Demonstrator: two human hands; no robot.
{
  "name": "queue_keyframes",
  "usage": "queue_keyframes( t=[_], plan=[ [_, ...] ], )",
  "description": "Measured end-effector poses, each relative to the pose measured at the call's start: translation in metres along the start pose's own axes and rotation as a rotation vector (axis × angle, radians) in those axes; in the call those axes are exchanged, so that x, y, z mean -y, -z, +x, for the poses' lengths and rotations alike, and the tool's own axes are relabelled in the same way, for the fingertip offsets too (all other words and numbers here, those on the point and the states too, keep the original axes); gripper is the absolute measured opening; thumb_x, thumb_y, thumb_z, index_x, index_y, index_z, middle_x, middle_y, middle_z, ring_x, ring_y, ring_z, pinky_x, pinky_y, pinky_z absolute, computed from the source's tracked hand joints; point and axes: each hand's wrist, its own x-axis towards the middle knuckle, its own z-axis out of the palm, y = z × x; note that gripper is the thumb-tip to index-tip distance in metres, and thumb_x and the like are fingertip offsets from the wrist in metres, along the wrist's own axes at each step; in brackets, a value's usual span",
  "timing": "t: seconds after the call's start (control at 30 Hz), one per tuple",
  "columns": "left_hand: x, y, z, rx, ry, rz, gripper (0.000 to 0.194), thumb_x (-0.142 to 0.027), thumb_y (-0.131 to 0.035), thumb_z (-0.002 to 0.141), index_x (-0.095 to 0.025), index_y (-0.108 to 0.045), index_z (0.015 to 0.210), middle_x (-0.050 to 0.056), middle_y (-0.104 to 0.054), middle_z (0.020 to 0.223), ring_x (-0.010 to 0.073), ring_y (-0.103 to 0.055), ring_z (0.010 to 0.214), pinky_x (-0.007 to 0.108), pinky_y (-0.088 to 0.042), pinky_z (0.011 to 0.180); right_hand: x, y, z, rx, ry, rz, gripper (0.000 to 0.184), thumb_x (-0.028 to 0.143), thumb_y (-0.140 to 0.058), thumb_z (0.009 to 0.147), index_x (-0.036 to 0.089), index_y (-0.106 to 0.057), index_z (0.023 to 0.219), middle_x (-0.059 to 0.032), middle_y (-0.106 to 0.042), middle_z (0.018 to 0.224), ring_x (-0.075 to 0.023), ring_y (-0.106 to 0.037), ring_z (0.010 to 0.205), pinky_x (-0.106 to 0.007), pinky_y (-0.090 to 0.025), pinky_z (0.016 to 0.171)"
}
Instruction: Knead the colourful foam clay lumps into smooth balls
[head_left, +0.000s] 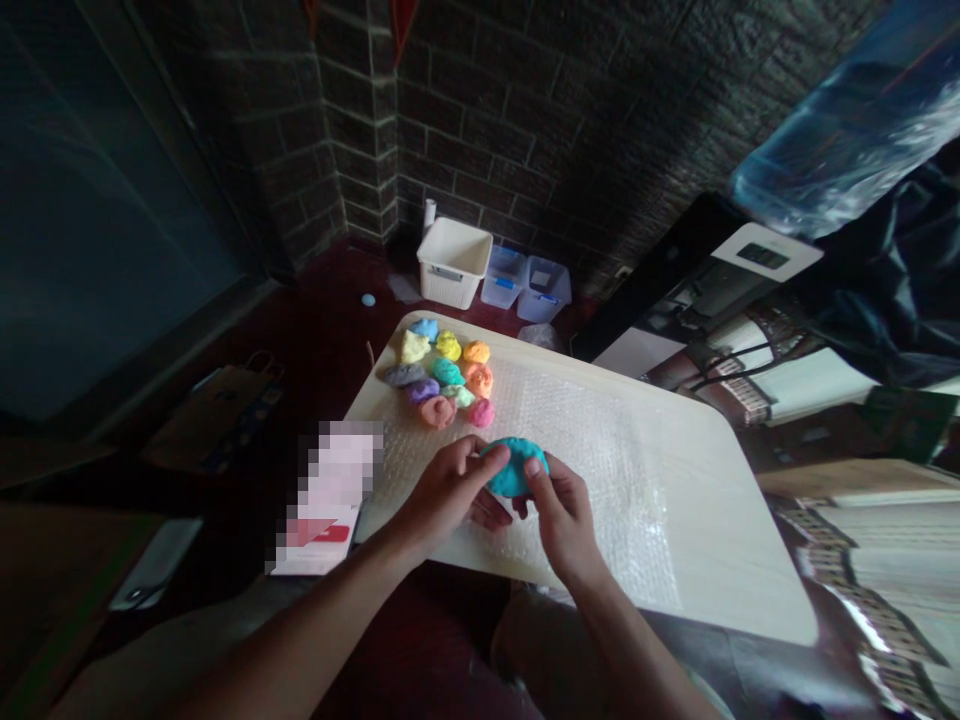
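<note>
Pale wooden rounded-corner counter: multicoloured soft clay lumps at its far left; left hand, over counter's near side, pinching left edge of flat round turquoise clay piece; right hand pinching its right edge; clear bubble-wrap sheet beneath.

Bare forearms; bare fingers with short nails; dull, brownish legwear, dim in shadow
</note>
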Motion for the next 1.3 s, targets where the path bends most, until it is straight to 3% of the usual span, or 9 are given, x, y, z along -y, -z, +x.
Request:
queue_keyframes(
  t=[0.17,0.33,0.6,0.77,0.9,1.0,1.1,1.2,1.3],
  plan=[
    [0.008,0.003,0.002,0.002,-0.133,0.053,0.042,-0.053,-0.078,0.087,-0.016,-0.06,0.092,0.007,-0.075,0.075,0.0168,-0.072,0.057,0.026,-0.06,0.054,-0.009,0.012,0.005,0.061,-0.091,0.068,0.051,0.064,-0.063,0.097,0.017,-0.071,0.078,-0.0023,-0.064,0.066,-0.0146,-0.058,0.058,-0.026,-0.044,0.052],
    [0.008,0.006,-0.002,0.098,-0.069,0.103,0.043,-0.053,-0.079,0.086,-0.014,-0.062,0.089,0.008,-0.075,0.073,0.0158,-0.069,0.053,0.024,-0.057,0.049,-0.007,0.015,0.004,0.129,-0.154,0.066,0.052,0.062,-0.061,0.1,0.016,-0.071,0.077,-0.0021,-0.064,0.06,-0.0143,-0.057,0.054,-0.025,-0.044,0.048],
    [0.015,0.0,0.0,0.032,-0.076,0.13,0.043,-0.059,-0.071,0.09,-0.017,-0.063,0.092,0.006,-0.074,0.075,0.018,-0.072,0.059,0.028,-0.06,0.057,-0.005,0.009,0.003,-0.031,-0.056,-0.071,0.054,0.063,-0.063,0.098,0.018,-0.066,0.07,0.0,-0.06,0.057,-0.0126,-0.052,0.051,-0.025,-0.042,0.048],
    [0.02,0.0,-0.001,0.034,-0.137,0.187,0.04,-0.057,-0.064,0.096,-0.017,-0.063,0.089,0.005,-0.072,0.07,0.0156,-0.066,0.052,0.025,-0.052,0.049,-0.014,0.01,0.004,0.102,-0.143,0.073,0.061,0.067,-0.051,0.102,0.017,-0.068,0.071,-0.0023,-0.063,0.056,-0.0146,-0.057,0.05,-0.025,-0.04,0.046],
    [0.017,0.001,-0.001,0.085,-0.068,0.136,0.045,-0.06,-0.067,0.093,-0.015,-0.064,0.088,0.005,-0.07,0.067,0.016,-0.065,0.049,0.027,-0.053,0.047,-0.005,0.01,0.005,0.138,-0.164,-0.01,0.062,0.066,-0.053,0.102,0.018,-0.063,0.064,-0.0014,-0.059,0.051,-0.0143,-0.054,0.047,-0.026,-0.038,0.046],
    [0.019,-0.003,0.001,0.042,-0.035,0.031,0.049,-0.063,-0.074,0.086,-0.015,-0.065,0.09,0.004,-0.07,0.068,0.0175,-0.068,0.054,0.029,-0.057,0.054,-0.001,0.01,0.003,0.029,-0.044,-0.18,0.057,0.062,-0.053,0.104,0.02,-0.061,0.065,-0.0001,-0.055,0.051,-0.0145,-0.05,0.048,-0.027,-0.037,0.048],
    [0.019,-0.009,0.003,-0.054,0.091,-0.257,0.053,-0.069,-0.073,0.083,-0.018,-0.065,0.095,0.004,-0.072,0.081,0.0197,-0.073,0.07,0.032,-0.06,0.065,-0.002,0.01,0.0,-0.155,0.252,-0.578,0.046,0.048,-0.059,0.104,0.021,-0.06,0.066,-0.0008,-0.055,0.06,-0.0156,-0.049,0.054,-0.03,-0.038,0.054],
    [0.01,-0.012,0.001,-0.07,0.273,-0.632,0.06,-0.077,-0.06,0.088,-0.02,-0.066,0.102,0.006,-0.074,0.088,0.0215,-0.073,0.076,0.035,-0.06,0.07,0.0,0.004,-0.004,-0.033,0.5,-0.851,0.02,0.04,-0.068,0.097,0.021,-0.071,0.089,-0.0073,-0.067,0.081,-0.0234,-0.061,0.074,-0.037,-0.047,0.068],
    [-0.005,-0.007,-0.001,-0.089,0.29,-0.765,0.069,-0.082,-0.053,0.088,-0.019,-0.069,0.111,0.011,-0.077,0.095,0.0276,-0.075,0.088,0.038,-0.06,0.071,0.005,-0.003,-0.011,0.137,0.625,-0.812,0.038,0.046,-0.068,0.094,0.021,-0.068,0.122,-0.0135,-0.071,0.106,-0.0329,-0.064,0.098,-0.049,-0.052,0.084]
  ],
)
